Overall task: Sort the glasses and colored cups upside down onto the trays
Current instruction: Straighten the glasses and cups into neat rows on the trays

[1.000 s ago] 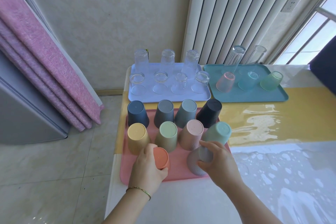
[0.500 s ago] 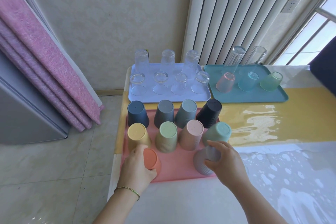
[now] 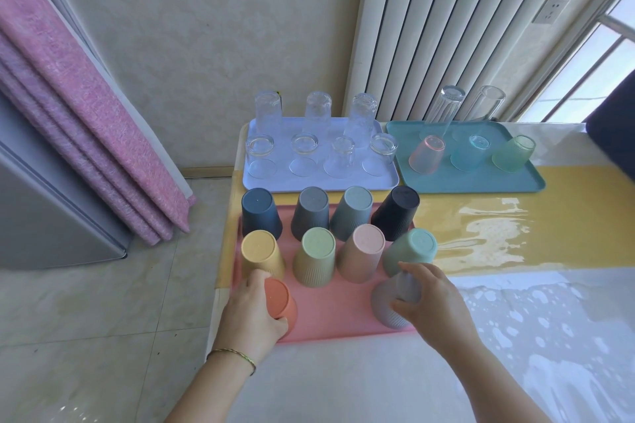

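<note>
On the pink tray (image 3: 330, 312) stand several colored cups upside down in two rows. My left hand (image 3: 251, 312) grips an orange cup (image 3: 280, 302) upside down at the tray's front left, just in front of the yellow cup (image 3: 261, 256). My right hand (image 3: 434, 302) grips a lilac cup (image 3: 388, 306) upside down at the tray's front right, in front of the teal cup (image 3: 410, 249). Clear glasses (image 3: 304, 153) stand inverted on the pale blue tray (image 3: 388, 180). Tinted cups (image 3: 426, 154) and two tall glasses (image 3: 443, 110) sit on the teal tray (image 3: 481, 182).
The table's left edge (image 3: 220, 285) runs right beside the pink tray, with tiled floor below. A pink curtain (image 3: 86, 106) and a grey appliance (image 3: 41, 209) stand at the left. A radiator (image 3: 446, 17) rises behind the trays. Glossy table surface (image 3: 515, 251) stretches to the right.
My left hand has carried the orange cup leftward to the tray's front left corner. My right hand has shifted the lilac cup rightward and set it lower, in front of the teal cup.
</note>
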